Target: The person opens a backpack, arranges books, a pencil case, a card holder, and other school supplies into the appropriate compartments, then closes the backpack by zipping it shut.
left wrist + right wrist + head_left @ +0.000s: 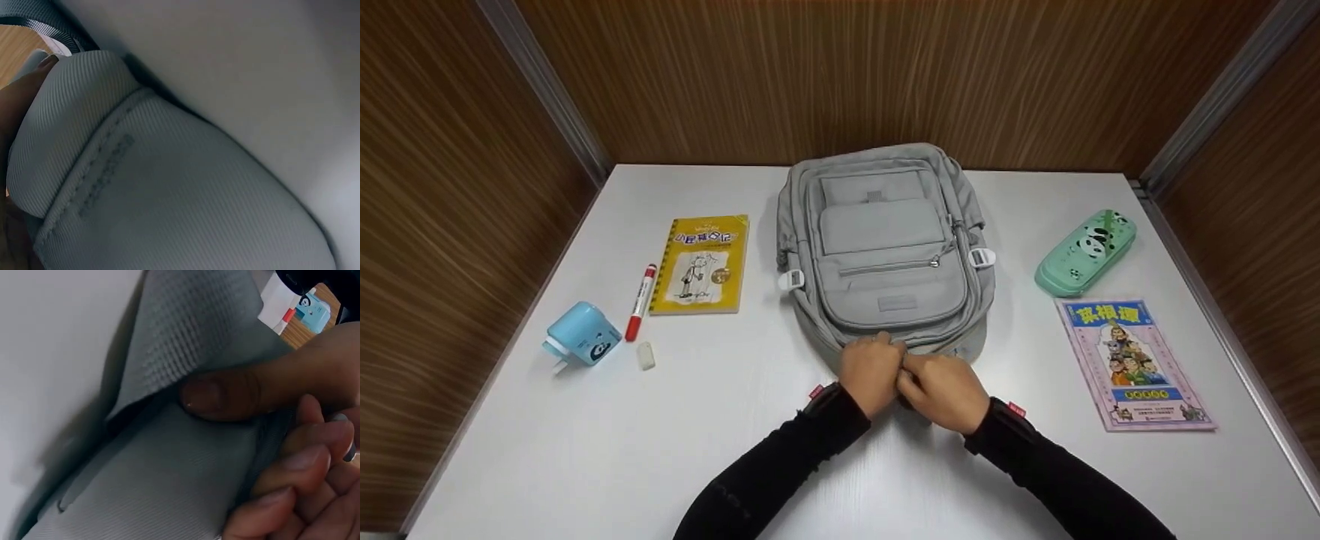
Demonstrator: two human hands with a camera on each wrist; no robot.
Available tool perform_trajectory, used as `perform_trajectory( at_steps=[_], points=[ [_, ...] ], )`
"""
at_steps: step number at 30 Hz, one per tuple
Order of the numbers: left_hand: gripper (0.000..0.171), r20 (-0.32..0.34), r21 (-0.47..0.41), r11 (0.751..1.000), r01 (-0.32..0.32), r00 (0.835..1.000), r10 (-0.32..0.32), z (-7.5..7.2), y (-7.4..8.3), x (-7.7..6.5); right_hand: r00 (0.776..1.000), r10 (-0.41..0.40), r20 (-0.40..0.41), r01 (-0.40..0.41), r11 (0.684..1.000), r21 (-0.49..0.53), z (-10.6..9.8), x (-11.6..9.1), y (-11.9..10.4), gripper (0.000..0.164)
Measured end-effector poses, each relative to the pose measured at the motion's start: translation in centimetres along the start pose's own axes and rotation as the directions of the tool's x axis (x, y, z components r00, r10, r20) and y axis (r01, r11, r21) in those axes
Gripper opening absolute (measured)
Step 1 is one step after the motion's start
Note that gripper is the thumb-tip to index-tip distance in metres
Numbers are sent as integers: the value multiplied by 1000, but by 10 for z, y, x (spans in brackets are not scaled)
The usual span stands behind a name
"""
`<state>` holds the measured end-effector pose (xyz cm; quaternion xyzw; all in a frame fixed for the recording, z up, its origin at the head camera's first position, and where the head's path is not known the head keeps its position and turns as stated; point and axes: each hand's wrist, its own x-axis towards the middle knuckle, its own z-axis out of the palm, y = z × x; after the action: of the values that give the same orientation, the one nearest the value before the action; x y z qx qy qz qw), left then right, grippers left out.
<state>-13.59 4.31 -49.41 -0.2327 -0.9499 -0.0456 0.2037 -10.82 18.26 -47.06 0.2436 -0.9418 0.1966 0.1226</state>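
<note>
A grey backpack (896, 281) lies on the white table with its front pockets facing up. At its near end both hands are side by side, close together. My left hand (872, 375) grips the backpack's edge, its fingers curled over the fabric; in the left wrist view ribbed grey cloth fills most of the picture and only a strip of the hand shows. The right hand (949, 391) also holds the near end. In the right wrist view its thumb (225, 395) presses on the grey fabric (169, 472) while the fingers curl at the edge. The backpack's underside is hidden.
Left of the backpack lie a yellow book (701, 266), a red-and-white marker (641, 301), a white eraser (646, 355) and a light-blue panda-printed plastic item (583, 334). On the right are a green panda pencil case (1086, 253) and a pink book (1136, 365). Wooden panels (840, 82) enclose the table.
</note>
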Motion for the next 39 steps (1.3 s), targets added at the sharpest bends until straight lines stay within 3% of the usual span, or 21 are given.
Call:
perform_trajectory(
  at_steps=[3, 5, 8, 11, 13, 15, 18, 20, 22, 30, 39],
  points=[
    [31, 43, -22, 997, -69, 997, 70, -7, -9, -1, 1000, 25, 9, -25, 999, 28, -2, -1, 4, 27],
    [39, 119, -56, 990, -127, 984, 133, -14, -22, -1, 999, 45, 14, -46, 998, 49, -4, -2, 7, 29],
    [50, 228, -139, 974, -181, 951, 210, -25, -52, 0, 997, 71, 17, -72, 995, 71, -8, -4, 13, 31],
    [46, 283, -236, 956, -176, 929, 241, -31, -88, 1, 995, 95, 12, -95, 991, 92, -13, -6, 17, 33],
    [40, 287, -271, 951, -148, 931, 226, -29, -110, 2, 994, 108, 2, -107, 989, 106, -17, -8, 19, 32],
    [34, 252, -278, 951, -134, 945, 207, -25, -129, 3, 993, 116, -10, -114, 986, 121, -20, -9, 20, 30],
    [31, 146, -279, 950, -139, 972, 185, -14, -151, 7, 992, 120, -27, -115, 984, 134, -25, -10, 23, 27],
    [31, 84, -275, 949, -154, 979, 184, -6, -159, 11, 992, 123, -38, -117, 984, 133, -28, -11, 24, 27],
    [31, 51, -269, 949, -162, 982, 182, -1, -164, 14, 990, 132, -42, -125, 983, 133, -31, -12, 26, 27],
    [28, 107, -206, 974, -92, 987, 116, 7, -162, 18, 987, 159, -27, -154, 979, 136, -38, -17, 30, 23],
    [13, 42, -54, 985, -165, 985, 167, 10, -137, 19, 991, 116, -64, -109, 989, 95, -43, -22, 24, 36]
  ],
)
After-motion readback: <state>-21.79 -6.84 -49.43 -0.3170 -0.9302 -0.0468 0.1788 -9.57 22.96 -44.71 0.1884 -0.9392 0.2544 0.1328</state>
